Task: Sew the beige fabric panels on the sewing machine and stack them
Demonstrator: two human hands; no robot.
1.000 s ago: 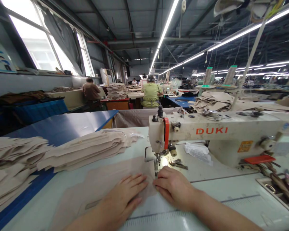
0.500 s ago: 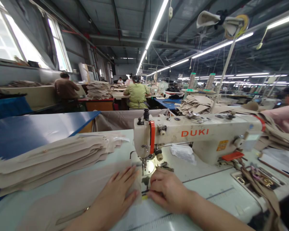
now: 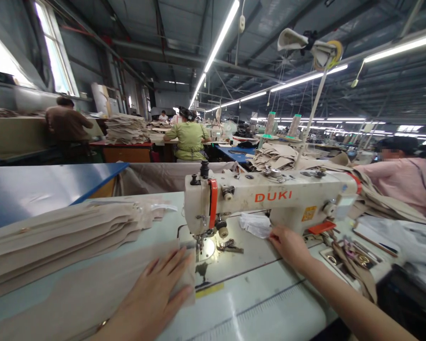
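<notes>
My left hand (image 3: 168, 279) lies flat, fingers apart, on a beige fabric panel (image 3: 102, 274) left of the needle. A zipper-like strip with a metal piece (image 3: 102, 326) shows by my left wrist. My right hand (image 3: 287, 244) is under the arm of the sewing machine (image 3: 270, 189), its fingers closed at the right end of a stack of thin white labels (image 3: 253, 224). Its fingertips partly hide that end. The lit needle plate (image 3: 208, 248) lies between my hands, with a small metal tool (image 3: 230, 246) beside it.
A pile of beige fabric panels (image 3: 64, 232) lies on the left of the table. On the right, a tray (image 3: 341, 258) holds metal rings and a beige strap. More beige cloth (image 3: 386, 189) lies behind the machine. Co-workers sit beyond, one in green (image 3: 188, 139), one in pink (image 3: 404, 175).
My right hand has moved from the fabric edge near the needle, right and away from me, to the white labels. My left hand stays on the panel. The view has turned slightly right.
</notes>
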